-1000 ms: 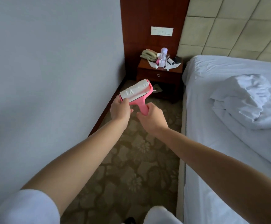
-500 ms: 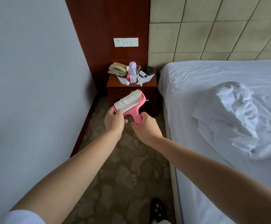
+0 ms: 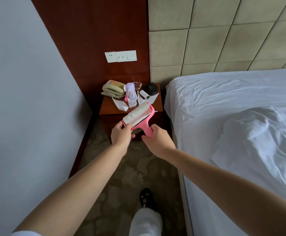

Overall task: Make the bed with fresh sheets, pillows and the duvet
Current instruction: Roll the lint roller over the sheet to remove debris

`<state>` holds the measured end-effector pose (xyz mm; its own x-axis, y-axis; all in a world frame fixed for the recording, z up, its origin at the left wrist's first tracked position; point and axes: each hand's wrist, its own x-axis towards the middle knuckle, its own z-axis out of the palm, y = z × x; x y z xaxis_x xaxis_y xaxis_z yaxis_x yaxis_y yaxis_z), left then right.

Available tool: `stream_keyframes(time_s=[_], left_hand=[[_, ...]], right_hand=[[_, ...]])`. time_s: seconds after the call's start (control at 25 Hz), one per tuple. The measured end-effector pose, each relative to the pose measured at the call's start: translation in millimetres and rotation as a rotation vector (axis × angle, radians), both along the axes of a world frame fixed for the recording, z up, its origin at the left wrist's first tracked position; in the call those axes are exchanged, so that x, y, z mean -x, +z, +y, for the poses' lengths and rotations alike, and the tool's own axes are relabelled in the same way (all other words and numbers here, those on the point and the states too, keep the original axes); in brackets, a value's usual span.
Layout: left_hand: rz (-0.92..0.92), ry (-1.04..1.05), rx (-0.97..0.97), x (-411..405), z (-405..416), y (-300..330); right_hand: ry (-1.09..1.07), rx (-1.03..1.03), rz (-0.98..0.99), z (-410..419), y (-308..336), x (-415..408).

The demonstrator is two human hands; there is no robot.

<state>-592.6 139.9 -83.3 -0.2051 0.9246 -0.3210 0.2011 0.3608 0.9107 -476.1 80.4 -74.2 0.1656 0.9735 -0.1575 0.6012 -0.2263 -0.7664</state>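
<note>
Pink lint roller (image 3: pixel 138 116) being steadied over the nightstand (image 3: pixel 108 109), right hand (image 3: pixel 156 140) gripping its handle, left hand (image 3: pixel 121 135) pinching the drum end, likely peeling a sheet, while the bed (image 3: pixel 224 99) is lying just beside, bedding rumpled.

Lint roller (image 3: pixel 137 116): pink plastic frame and handle, smooth, slight sheen; roll of white paper, wrinkled. Bed sheet (image 3: pixel 224 103): white cloth, matt, creased. Bundled linen (image 3: pixel 261 142) on bed: white cloth, heavily crumpled. Nightstand (image 3: pixel 157 106): reddish-brown wood, polished, as is wall panel (image 3: pixel 91 40) behind. Headboard (image 3: pixel 224 31): padded squares, beige, matt, suede-like. Bottle (image 3: pixel 131 96): clear plastic, glossy. Telephone (image 3: pixel 112 89): beige plastic. Carpet (image 3: pixel 121 167): patterned, matt pile. Wall (image 3: pixel 19 99): smooth, matt paint.
</note>
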Motion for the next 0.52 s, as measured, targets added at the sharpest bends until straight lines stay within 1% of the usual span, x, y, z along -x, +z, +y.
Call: stream_keyframes(time_s=[0.12, 0.28, 0.36, 0.52], left_hand=[[0.002, -0.041, 0.082, -26, 83, -27], [-0.006, -0.147, 0.185, -56, 190, -45], [0.016, -0.176, 0.223, -69, 230, -52], [0.027, -0.152, 0.289, -98, 295, -74]], right_hand=[[-0.021, 0.050, -0.023, 73, -20, -25], [-0.039, 0.138, -0.048, 171, -34, -58], [-0.042, 0.174, -0.037, 209, -39, -73], [-0.035, 0.237, -0.004, 275, -57, -98]])
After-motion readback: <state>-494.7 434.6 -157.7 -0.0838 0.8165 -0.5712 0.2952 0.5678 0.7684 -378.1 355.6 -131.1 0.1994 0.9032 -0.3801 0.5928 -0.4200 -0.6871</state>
